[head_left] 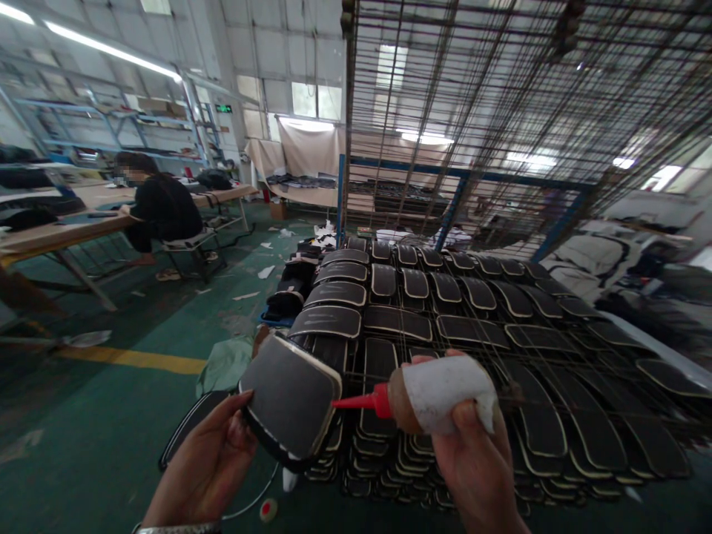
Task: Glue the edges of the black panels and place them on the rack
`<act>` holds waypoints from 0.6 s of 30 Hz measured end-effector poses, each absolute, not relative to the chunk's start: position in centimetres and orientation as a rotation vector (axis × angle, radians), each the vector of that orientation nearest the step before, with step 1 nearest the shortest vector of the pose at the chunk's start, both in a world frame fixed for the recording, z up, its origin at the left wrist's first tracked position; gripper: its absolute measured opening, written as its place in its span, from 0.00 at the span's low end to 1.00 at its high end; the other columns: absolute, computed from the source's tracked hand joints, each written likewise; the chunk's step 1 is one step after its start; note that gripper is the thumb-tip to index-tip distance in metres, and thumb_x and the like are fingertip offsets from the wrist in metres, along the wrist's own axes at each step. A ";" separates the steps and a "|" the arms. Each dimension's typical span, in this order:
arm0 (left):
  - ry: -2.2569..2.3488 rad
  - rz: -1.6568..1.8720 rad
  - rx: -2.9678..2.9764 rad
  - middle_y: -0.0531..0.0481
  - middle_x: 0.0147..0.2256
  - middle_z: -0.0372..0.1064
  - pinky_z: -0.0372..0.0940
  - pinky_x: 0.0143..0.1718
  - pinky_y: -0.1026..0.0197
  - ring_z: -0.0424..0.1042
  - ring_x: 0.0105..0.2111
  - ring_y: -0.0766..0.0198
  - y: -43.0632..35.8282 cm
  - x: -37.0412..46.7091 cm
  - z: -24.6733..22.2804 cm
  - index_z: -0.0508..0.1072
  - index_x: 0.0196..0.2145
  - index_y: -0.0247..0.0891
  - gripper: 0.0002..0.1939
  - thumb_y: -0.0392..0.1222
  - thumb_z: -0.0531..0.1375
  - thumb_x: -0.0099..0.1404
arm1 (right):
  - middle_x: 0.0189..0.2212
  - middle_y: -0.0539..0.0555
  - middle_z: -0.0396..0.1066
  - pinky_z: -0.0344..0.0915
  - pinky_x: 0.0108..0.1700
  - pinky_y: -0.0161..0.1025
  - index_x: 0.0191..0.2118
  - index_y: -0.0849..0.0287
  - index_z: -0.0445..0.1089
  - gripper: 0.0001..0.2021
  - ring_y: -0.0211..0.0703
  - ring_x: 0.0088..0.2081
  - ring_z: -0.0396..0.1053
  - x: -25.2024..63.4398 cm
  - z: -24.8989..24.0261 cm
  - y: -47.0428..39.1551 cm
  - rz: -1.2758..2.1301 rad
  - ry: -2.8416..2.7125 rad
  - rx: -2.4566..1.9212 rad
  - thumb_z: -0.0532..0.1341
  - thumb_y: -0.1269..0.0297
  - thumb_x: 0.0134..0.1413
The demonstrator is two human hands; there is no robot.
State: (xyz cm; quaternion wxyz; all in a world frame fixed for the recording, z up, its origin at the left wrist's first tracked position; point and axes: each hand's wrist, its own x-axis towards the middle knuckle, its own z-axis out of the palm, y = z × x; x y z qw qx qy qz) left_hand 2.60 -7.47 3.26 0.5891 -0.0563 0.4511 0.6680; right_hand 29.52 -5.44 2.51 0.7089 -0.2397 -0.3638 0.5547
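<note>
My left hand (214,452) grips the left edge of a black panel (294,393) with rounded corners and a pale line along its border. In my right hand (472,452) lies a glue bottle (445,393), a squeeze type with a whitish wrap, brownish contents and a red pointed nozzle (361,400). The bottle is tipped sideways, and its nozzle tip meets the panel's right edge. Below and behind both hands, many similar black panels (400,322) with pale edges rest in rows on a wire rack.
Wire mesh shelves (423,111) on a blue frame rise over the panels. Another black panel (192,423) and a greenish bag (225,363) are left of my hand. A seated person (164,208) works at a long table (105,219). Scraps lie on the green floor (150,311).
</note>
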 end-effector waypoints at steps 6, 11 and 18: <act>1.050 1.575 -0.140 0.51 0.22 0.75 0.72 0.22 0.75 0.76 0.19 0.71 -7.2 2.6 3.3 0.68 0.32 0.32 0.13 0.22 0.49 0.68 | 0.49 0.62 0.73 0.69 0.49 0.55 0.56 0.51 0.66 0.27 0.60 0.51 0.70 28.9 1.8 -5.8 1.301 -0.782 -0.554 0.74 0.56 0.52; 1.029 1.702 -0.231 0.55 0.23 0.73 0.74 0.25 0.72 0.77 0.21 0.69 -6.8 2.0 3.8 0.69 0.37 0.34 0.14 0.21 0.48 0.67 | 0.46 0.60 0.75 0.70 0.50 0.53 0.50 0.55 0.73 0.20 0.57 0.50 0.72 27.9 -1.1 -5.6 1.740 -0.480 -0.491 0.71 0.54 0.56; 0.856 1.760 -0.266 0.57 0.22 0.73 0.77 0.27 0.67 0.78 0.22 0.66 -5.7 3.8 3.1 0.68 0.40 0.40 0.15 0.22 0.51 0.66 | 0.51 0.61 0.73 0.74 0.41 0.43 0.47 0.57 0.76 0.20 0.53 0.46 0.74 25.7 -2.9 -4.9 1.960 -0.150 -0.398 0.75 0.55 0.51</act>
